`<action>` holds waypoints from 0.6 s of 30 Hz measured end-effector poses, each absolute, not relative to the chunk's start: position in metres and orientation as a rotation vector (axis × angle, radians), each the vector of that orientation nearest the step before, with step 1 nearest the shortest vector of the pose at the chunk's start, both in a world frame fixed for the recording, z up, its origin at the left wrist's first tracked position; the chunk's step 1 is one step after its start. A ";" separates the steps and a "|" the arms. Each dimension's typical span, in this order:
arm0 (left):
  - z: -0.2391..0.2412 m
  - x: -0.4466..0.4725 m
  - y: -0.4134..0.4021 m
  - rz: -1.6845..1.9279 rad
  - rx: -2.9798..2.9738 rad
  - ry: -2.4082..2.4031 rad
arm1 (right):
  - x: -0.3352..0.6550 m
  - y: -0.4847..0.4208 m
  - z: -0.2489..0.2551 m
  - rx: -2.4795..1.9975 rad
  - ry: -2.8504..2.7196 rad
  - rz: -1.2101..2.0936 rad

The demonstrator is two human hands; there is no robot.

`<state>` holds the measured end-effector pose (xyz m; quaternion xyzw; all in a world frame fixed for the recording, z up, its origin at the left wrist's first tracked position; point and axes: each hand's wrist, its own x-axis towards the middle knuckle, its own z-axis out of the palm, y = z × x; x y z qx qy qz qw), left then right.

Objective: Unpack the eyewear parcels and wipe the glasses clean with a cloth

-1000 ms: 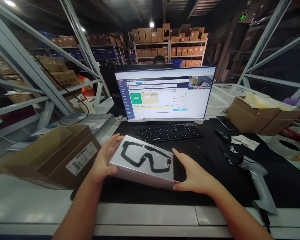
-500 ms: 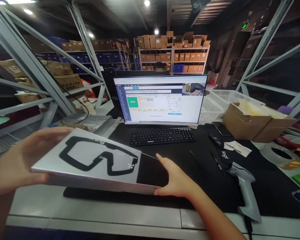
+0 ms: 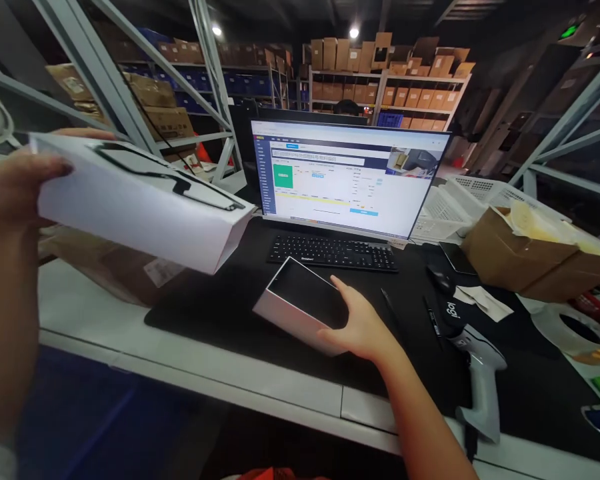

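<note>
In my left hand [image 3: 17, 187] is a white box sleeve [image 3: 135, 210] with a black goggle-frame drawing on its top face. It is held up at the left, tilted, with the fingers closed round its far left end. My right hand [image 3: 357, 320] grips the right end of a white-sided inner box [image 3: 293, 310], thumb and fingers on opposite sides. This box sits low over the black desk mat [image 3: 205, 327], its dark top face upward. Sleeve and inner box are apart. What the inner box contains cannot be made out.
A monitor [image 3: 330, 190] stands behind a black keyboard [image 3: 330, 253]. To the right are a mouse [image 3: 440, 280], a pen [image 3: 434, 320], a barcode scanner [image 3: 485, 380], a tape roll [image 3: 575, 327] and an open carton [image 3: 525, 253]. A brown package [image 3: 125, 270] lies under the raised sleeve.
The sleeve has come fully off the inner box and moved up and left with my left hand. The inner box stays in my right hand. The view has tilted down and turned left.
</note>
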<state>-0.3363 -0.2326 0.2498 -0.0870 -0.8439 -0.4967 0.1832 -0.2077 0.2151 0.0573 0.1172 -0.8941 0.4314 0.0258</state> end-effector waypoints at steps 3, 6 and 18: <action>0.257 -0.344 -0.228 -0.979 -0.092 -2.704 | -0.210 0.219 0.056 0.327 -2.831 1.148; 0.249 -0.353 -0.209 -0.344 -0.335 -2.887 | -0.209 0.218 0.054 0.340 -2.860 1.044; 0.170 -0.339 -0.211 -0.123 -0.648 -2.990 | -0.207 0.212 0.047 0.315 -2.925 0.925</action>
